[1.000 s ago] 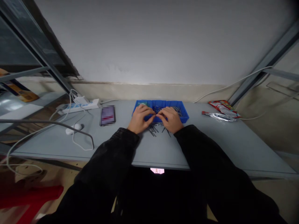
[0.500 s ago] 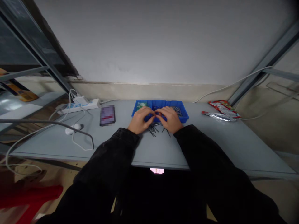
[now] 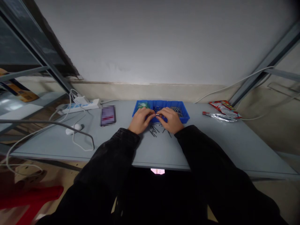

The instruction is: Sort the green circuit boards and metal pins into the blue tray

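Between my fingertips sits a small, thin metal piece [image 3: 157, 115], lying sideways; its exact kind is too small to make out. My left hand [image 3: 141, 120] pinches its left end and my right hand [image 3: 172, 120] pinches its right end. Both hands hover at the front of a blue divided bin [image 3: 185, 116]. The bin's left section holds something green, while the middle and right sections hold small metal parts [image 3: 176, 110]. On the table just below my hands lie several thin dark metal pieces [image 3: 153, 129], loosely scattered.
On the grey table [image 3: 161, 153], a purple pack [image 3: 108, 115] lies left of the bin. Farther left are a white power strip [image 3: 82, 106], cables and a small white object [image 3: 73, 129]. A red packet [image 3: 221, 107] and a silver wrapper [image 3: 220, 117] lie at the right.
My fingertips have drawn slightly apart, and the thin metal piece between them now shows. Both forearms stay in nearly the same place.
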### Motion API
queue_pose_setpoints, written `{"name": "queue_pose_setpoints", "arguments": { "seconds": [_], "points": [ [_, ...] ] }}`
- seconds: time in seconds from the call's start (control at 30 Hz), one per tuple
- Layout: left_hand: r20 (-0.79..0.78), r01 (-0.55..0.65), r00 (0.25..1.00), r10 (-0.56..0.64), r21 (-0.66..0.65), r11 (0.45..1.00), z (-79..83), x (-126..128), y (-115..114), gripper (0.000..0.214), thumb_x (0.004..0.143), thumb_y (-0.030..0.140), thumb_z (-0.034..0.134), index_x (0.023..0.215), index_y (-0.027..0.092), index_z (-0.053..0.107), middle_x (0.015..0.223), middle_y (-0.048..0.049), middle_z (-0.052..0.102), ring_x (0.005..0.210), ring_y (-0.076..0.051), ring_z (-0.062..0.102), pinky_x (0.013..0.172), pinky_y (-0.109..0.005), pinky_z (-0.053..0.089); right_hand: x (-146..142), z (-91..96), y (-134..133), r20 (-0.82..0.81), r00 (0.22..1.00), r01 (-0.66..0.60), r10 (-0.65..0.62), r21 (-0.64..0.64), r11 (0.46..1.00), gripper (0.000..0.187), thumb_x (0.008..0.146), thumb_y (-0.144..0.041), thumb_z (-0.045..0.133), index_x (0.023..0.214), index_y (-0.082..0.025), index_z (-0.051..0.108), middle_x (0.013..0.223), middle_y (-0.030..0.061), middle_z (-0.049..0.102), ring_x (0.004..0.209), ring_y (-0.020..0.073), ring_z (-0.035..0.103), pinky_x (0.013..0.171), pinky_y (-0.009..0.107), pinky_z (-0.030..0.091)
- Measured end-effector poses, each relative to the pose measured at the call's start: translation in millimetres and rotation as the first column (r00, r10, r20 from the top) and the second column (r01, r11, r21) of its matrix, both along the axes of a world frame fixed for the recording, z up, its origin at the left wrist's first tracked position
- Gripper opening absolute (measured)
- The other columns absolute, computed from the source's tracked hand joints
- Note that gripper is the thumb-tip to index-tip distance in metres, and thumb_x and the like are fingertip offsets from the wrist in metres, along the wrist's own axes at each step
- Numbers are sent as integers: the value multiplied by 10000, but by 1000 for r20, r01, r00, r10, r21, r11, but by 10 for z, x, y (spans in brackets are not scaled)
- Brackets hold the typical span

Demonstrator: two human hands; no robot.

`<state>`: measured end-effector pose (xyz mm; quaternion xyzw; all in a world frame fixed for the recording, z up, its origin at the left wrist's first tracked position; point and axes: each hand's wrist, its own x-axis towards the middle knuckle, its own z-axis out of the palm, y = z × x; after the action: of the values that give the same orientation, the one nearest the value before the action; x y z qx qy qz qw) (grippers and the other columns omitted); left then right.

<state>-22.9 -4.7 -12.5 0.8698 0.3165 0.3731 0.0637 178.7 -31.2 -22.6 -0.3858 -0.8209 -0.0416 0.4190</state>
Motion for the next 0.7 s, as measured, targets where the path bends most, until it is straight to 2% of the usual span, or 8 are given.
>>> {"name": "queue_pose_setpoints", "arguments": {
  "seconds": [0.23, 0.43, 0.7],
  "points": [
    [-47, 7, 999, -7, -1, 1000, 16, 6, -8, 290, 1042, 353, 458, 978, 176, 678, 869, -47, 674, 835, -198, 573, 853, -358, 439, -5, -11, -4, -8, 1000, -19, 19, -11, 1000, 204, 1016, -271, 471, 942, -203, 649, 913, 64, 674, 903, 219, 600, 849, 377, 456],
    [-78, 58, 995, -59, -8, 998, 11, 0, -10, 250, 1030, 341, 478, 1041, 180, 668, 960, -67, 693, 904, -211, 584, 901, -389, 448, 0, 5, -8, -17, 1000, -12, 11, -18, 1000, 219, 1023, -278, 456, 910, -204, 629, 902, 63, 678, 896, 220, 602, 848, 379, 446],
    [-106, 40, 994, -41, -16, 999, 26, -9, -25, 313, 1048, 362, 421, 1000, 182, 671, 927, -62, 688, 898, -218, 562, 877, -391, 418, -9, 8, -19, -54, 997, -51, 48, -44, 998, 140, 1010, -261, 479, 991, -216, 610, 935, 59, 679, 889, 217, 591, 843, 372, 439]
  ]
}}
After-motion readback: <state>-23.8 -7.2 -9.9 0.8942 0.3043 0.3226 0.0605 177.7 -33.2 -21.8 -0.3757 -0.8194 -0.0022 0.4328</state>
